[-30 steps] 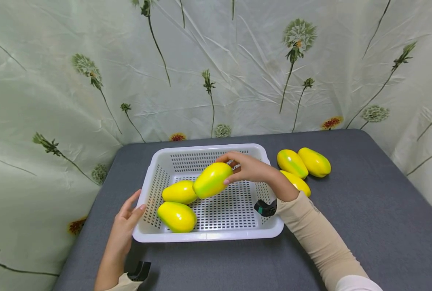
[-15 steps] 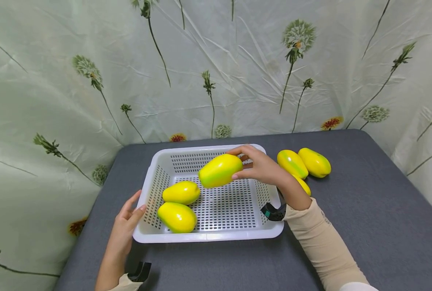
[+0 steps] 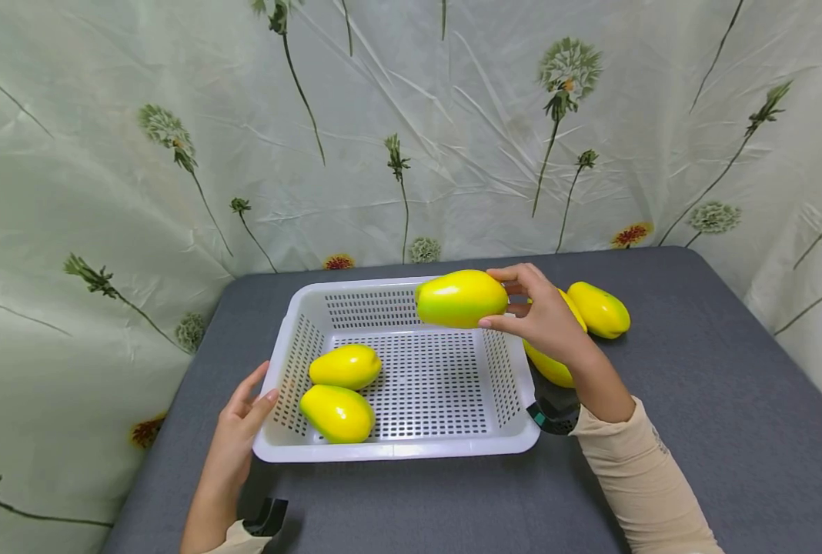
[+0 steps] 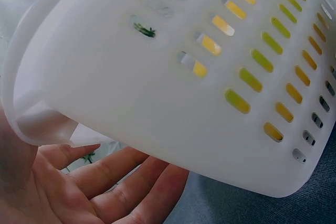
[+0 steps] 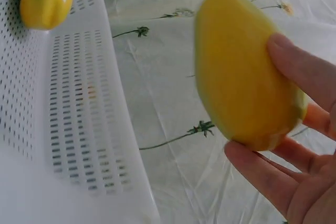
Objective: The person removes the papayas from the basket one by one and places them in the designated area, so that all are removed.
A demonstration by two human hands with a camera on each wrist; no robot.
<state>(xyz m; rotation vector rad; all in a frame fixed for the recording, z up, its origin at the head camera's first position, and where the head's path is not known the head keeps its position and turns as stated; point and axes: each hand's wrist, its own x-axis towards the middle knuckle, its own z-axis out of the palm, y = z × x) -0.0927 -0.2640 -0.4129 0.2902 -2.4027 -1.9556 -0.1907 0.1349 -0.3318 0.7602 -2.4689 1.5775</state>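
My right hand (image 3: 539, 308) grips a glossy yellow-green mango (image 3: 459, 298) by one end, thumb on the near side and fingers on the far side. In the head view this mango overlaps the back right of a white perforated plastic basket (image 3: 397, 448); the right wrist view shows it raised off to one side of the basket wall. Inside the basket, two more mangoes (image 3: 345, 366) lie close together at the left. My left hand (image 3: 238, 423) holds the basket's left rim, thumb over the edge. From the left wrist, its fingers (image 4: 121, 182) show beneath the rim, outside the wall.
Right of the basket, several mangoes (image 3: 599, 310) lie grouped on the grey cloth-covered table (image 3: 695, 400), partly hidden by my right hand and forearm. A pale curtain (image 3: 452, 138) printed with flowers hangs right behind the table.
My right hand has lifted the mango away from the two in the basket, moving it right and back toward the basket's far right corner. The left hand and basket stay put.
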